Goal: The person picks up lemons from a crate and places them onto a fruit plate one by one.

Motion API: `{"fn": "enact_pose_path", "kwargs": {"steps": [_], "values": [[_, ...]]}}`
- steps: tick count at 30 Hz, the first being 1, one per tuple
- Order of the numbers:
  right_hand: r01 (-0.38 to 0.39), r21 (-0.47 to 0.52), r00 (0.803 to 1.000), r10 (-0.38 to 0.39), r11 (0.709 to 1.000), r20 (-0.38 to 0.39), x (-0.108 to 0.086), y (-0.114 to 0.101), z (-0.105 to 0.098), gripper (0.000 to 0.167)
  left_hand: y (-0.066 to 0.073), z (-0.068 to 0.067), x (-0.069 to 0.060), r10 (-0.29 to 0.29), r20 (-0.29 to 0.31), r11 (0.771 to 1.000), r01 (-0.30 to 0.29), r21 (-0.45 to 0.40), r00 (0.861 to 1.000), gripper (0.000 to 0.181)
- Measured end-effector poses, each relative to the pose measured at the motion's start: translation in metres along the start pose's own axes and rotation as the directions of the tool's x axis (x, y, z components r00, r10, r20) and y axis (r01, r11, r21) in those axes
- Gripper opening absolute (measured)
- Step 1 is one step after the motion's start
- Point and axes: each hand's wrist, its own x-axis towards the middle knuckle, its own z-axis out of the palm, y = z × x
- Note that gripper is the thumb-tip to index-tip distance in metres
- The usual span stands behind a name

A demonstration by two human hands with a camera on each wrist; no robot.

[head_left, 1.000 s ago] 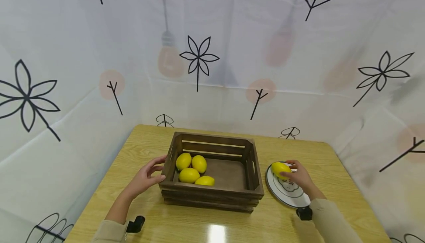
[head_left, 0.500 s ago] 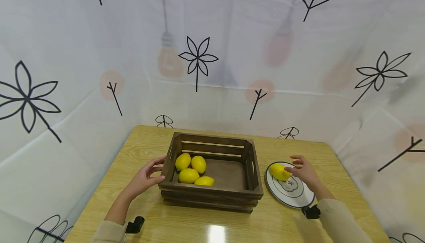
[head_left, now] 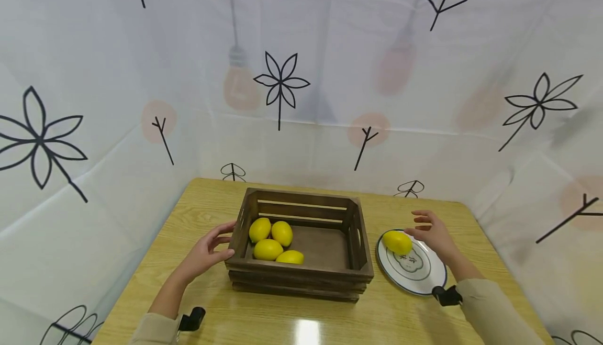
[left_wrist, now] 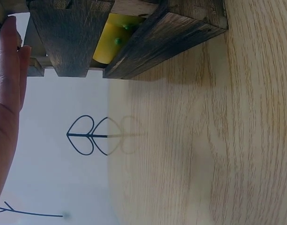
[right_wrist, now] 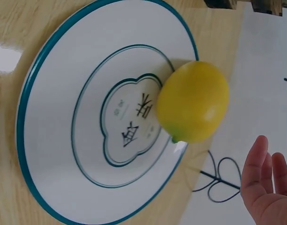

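A lemon [head_left: 397, 242] lies on the far left part of a white plate [head_left: 419, 277] with a dark rim. My right hand [head_left: 433, 235] hovers just right of that lemon, fingers loosely bent and holding nothing; in the right wrist view a gap separates the hand [right_wrist: 268, 187] from the lemon [right_wrist: 195, 101]. Several more lemons [head_left: 268, 249] sit together in the left half of a brown wooden crate [head_left: 301, 274]. At the crate's left end my left hand [head_left: 207, 251] rests against the side with its fingers extended. The left wrist view shows the hand [left_wrist: 10, 89] beside the slats.
The wooden table [head_left: 212, 313] carries the crate in the middle and the plate to its right. A patterned white cloth [head_left: 320, 93] hangs behind and at both sides of the table. A bright reflection shows at the table's front.
My right hand has let go of the lemon on the plate and drawn back to the right and slightly up. My left hand has stayed at the crate.
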Motion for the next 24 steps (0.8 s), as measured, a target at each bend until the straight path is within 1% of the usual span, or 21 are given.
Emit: {"fn": "enact_pose_path", "kwargs": {"steps": [5,9,17,24], "values": [[0.01,-0.018,1.0,-0.01,1.0,-0.001,0.001,-0.011,-0.002,0.066,-0.001,0.0,0.001,-0.001,0.005,1.0,0.001,-0.003,1.0,0.059],[0.036,-0.038,0.999,-0.037,0.999,-0.008,0.001,-0.02,-0.001,0.065,-0.001,0.0,0.001,0.001,0.006,1.0,-0.001,-0.007,1.0,0.059],[0.072,-0.016,0.997,-0.072,0.997,-0.01,0.004,-0.039,0.004,0.062,-0.003,0.0,0.001,0.011,0.011,1.0,-0.011,-0.019,1.0,0.059],[0.094,-0.036,0.996,-0.094,0.995,-0.006,0.009,-0.051,0.008,0.06,-0.003,-0.001,0.001,0.009,0.008,1.0,-0.009,-0.018,1.0,0.059]]}}
